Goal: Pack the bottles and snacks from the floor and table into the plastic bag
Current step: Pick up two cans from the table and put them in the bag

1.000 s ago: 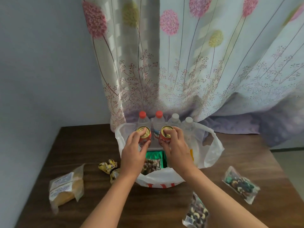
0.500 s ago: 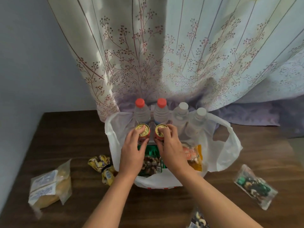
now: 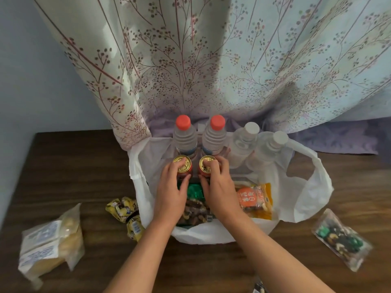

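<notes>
Head view: inside the bag [image 3: 313, 172], the left hand [image 3: 171, 193] grips the left small bottle [image 3: 189, 167] and the right hand [image 3: 220, 187] grips the right small bottle [image 3: 203, 164], just in front of the water bottles [image 3: 184, 136]. Snack packs [image 3: 50, 237] lie on the table [image 3: 74, 166] beyond both bag edges

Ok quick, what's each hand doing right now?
Left hand: grips the left gold-topped can.
Right hand: grips the right gold-topped can.

Cans [image 3: 187, 168] sink into the bag [image 3: 313, 187]
The left hand [image 3: 170, 195] and right hand [image 3: 221, 188] have pushed their cans lower down inside.
</notes>
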Available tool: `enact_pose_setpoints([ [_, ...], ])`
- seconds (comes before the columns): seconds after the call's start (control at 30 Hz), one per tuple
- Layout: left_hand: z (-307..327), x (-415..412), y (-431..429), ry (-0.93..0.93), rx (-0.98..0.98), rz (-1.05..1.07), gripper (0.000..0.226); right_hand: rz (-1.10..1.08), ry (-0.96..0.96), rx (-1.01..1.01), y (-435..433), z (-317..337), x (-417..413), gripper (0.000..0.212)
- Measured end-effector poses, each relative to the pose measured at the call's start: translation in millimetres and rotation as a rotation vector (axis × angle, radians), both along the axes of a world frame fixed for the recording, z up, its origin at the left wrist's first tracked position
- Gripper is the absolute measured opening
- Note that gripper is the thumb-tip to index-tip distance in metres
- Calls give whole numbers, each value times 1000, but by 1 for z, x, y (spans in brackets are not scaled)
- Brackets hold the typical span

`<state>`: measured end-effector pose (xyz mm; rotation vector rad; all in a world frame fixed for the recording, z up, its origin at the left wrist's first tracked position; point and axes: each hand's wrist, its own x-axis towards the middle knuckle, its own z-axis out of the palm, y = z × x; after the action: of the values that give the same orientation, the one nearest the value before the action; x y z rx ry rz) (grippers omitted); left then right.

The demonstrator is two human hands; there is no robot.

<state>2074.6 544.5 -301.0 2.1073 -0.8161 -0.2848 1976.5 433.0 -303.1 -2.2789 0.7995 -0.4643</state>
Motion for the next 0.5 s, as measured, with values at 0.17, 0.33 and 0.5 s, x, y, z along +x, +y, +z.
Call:
enact_pose_setpoints([
  [0.17,-12,4,-8,24,2,-17,42,-5,45,6,-3,-12,4,37],
  [0.33,-25,3,-10,60,13,-17,43,-11,91,35,-4,-25,9,34],
  [0.5,-34,5,-14,65,10,-21,41,-8,97,60,-4,-30,13,32],
])
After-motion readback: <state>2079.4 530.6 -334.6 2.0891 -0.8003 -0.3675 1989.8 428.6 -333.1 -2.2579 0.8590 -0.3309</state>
